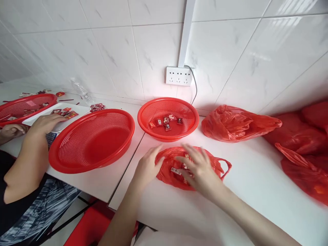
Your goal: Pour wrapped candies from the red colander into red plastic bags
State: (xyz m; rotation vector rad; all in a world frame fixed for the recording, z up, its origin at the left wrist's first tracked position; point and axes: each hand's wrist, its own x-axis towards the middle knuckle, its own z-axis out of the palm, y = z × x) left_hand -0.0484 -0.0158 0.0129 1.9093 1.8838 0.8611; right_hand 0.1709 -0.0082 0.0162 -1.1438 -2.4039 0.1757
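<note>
In front of me a thin red plastic bag lies spread open on the table, with several small wrapped candies inside. My left hand is at the bag's left edge, its thumb and fingers apart. Over the bag's right half hovers my right hand, fingers spread and slightly blurred, nothing visible in them. It partly hides the candies below. Just behind the bag stands a round red mesh basket with several wrapped candies on its bottom.
To the left sits another red basket. Beyond it, a co-worker's hand rests at a white tray of wrapped snacks. A red bag and more red bags lie to the right. A power strip is on the wall.
</note>
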